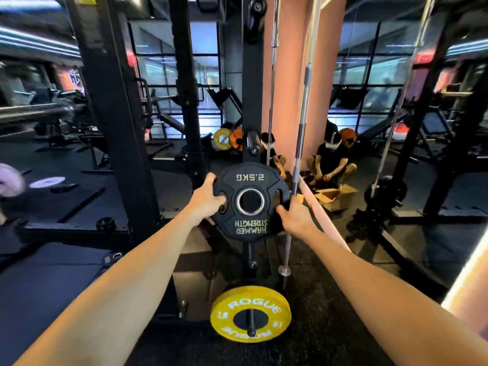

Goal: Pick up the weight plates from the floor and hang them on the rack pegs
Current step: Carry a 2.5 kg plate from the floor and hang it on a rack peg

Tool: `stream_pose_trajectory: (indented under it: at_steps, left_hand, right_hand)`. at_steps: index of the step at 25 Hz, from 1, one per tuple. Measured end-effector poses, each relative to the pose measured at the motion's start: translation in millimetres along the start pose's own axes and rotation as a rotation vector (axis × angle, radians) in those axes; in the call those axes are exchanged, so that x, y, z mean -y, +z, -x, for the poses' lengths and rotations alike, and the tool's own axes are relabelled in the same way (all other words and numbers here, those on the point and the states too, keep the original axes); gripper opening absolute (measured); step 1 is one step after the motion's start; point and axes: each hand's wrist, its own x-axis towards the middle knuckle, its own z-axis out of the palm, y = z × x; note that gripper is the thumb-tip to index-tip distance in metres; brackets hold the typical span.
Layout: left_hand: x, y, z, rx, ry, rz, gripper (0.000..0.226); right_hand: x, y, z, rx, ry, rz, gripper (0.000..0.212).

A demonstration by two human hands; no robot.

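Both arms out, and the black 2.5 kg plate (250, 202) sits upright at centre frame, face to the camera, lettering upside down. Left hand (208, 200) grips its left edge, fingers hooked into a cutout; right hand (295, 216) curls round the right edge. It hangs before the black rack upright (252, 88). Lower centre, a yellow plate (250, 314) sits on a low peg (250, 323)

A black 2.5 kg plate (250, 202) is being held upright, its lettering upside down, before the black rack post (252, 83); below, a yellow plate (250, 314) is hanging on a low peg (250, 322).
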Motion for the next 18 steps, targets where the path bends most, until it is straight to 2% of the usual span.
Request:
stream_pose_trajectory:
  at_steps: [3, 6, 8, 12, 18]
  left_hand:
    - [-34.6, -25.2, -25.7, -0.038, 0.085, -0.004, 0.037]
    - [-58.2, -41.7, -49.6, -0.028, 0.133, 0.04, 0.047]
    - [-68.5, -45.4, -62.3, -0.018, 0.163, 0.042, 0.042]
    - [-76.1, -43.3, -89.8, -0.019, 0.193, 0.048, 0.031]
    - [-72.7, -21.3, -141.2, -0.059, 0.126, 0.03, 0.042]
  right_hand:
    - [35.8, -21.7, -29.3, -0.06, -0.082, 0.018, 0.036]
    - [58.6, -39.1, -55.4, -0.131, -0.104, 0.03, 0.035]
    - [65.9, -46.8, -68.5, -0.154, -0.123, 0.045, 0.035]
    - [70.3, -52.3, -95.7, -0.166, -0.11, 0.042, 0.035]
    - [56.0, -48.5, -155.5, -0.112, -0.068, 0.062, 0.039]
